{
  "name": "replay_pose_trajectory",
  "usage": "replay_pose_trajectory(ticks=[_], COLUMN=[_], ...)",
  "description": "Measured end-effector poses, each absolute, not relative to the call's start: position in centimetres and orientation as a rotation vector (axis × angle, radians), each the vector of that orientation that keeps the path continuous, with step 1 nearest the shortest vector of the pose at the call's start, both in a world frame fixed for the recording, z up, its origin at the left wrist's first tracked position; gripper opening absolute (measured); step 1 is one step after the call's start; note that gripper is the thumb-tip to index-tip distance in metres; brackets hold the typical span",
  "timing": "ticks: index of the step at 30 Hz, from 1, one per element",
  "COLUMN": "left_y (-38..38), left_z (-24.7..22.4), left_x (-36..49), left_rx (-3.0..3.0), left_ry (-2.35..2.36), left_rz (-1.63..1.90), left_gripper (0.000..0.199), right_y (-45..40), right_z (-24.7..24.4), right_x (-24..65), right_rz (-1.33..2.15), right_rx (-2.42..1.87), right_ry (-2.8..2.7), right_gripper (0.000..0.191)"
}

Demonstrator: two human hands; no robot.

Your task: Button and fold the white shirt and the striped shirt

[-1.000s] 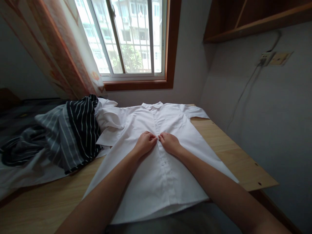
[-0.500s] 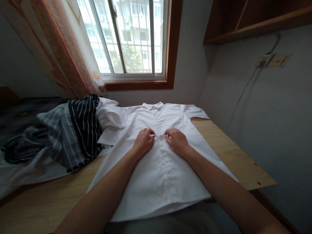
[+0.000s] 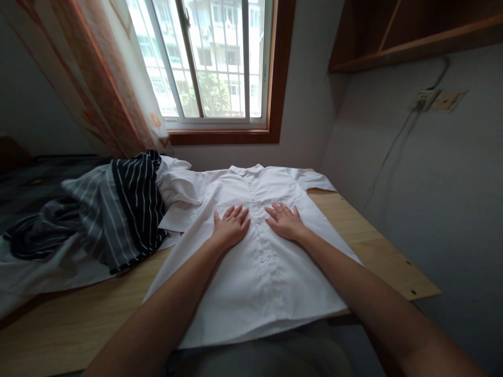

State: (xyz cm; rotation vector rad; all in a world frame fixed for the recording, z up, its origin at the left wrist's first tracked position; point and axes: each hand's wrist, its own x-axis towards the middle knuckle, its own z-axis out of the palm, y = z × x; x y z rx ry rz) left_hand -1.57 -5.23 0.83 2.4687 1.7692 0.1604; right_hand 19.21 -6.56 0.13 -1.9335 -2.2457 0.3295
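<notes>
A white button-up shirt [image 3: 243, 283] lies spread face up, its collar toward the window and its hem at the near edge. My left hand [image 3: 231, 226] rests flat on the shirt just left of the button placket, fingers spread. On the other side of the placket, my right hand [image 3: 286, 222] is also laid flat with fingers apart. Neither hand holds anything. The front looks closed along the placket, with light wrinkles around the lower buttons.
The shirt lies on a wooden table [image 3: 377, 256]. Heaped at the left are striped black and grey clothes [image 3: 133, 209] over white cloth. Behind are a curtain [image 3: 113, 78] and a window [image 3: 220, 63]. A wooden shelf [image 3: 424, 44] and a plugged-in cord [image 3: 391, 149] are at the right wall.
Both hands have gone from fingers pinched at the placket to lying flat and spread on the shirt. The shirt's hem has shifted slightly.
</notes>
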Motion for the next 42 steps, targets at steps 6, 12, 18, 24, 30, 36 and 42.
replay_pose_trajectory(ticks=[6,12,18,24,30,36,42], left_y=[-5.3,-5.1,-4.6,-4.4,-4.4,-4.4,-4.4], left_z=[1.1,1.1,1.3,1.1,1.1,1.1,1.0], left_x=[-1.6,-1.7,-2.3,-2.6,-2.6,-2.6,-2.6], left_rx=[2.453,2.444,2.377,2.361,2.356,2.362,2.364], left_ry=[1.785,1.793,1.904,1.91,1.911,1.896,1.901], left_rz=[0.102,0.072,0.068,0.105,0.098,0.119,0.115], left_gripper=[0.057,0.061,0.066,0.066,0.067,0.066,0.066], right_y=[-6.4,-5.9,-5.0,-4.7,-4.8,-4.8,-4.7], right_z=[0.1,-0.5,-1.3,-1.6,-1.5,-1.6,-1.7], right_x=[20.1,20.7,23.1,23.8,23.7,23.7,23.8], right_rz=[0.276,0.252,0.217,0.193,0.201,0.189,0.198], right_rx=[-1.929,-2.035,-2.188,-2.198,-2.19,-2.2,-2.189], right_ry=[-2.298,-2.205,-2.056,-2.049,-2.034,-2.055,-2.044], right_gripper=[0.063,0.065,0.065,0.066,0.066,0.067,0.066])
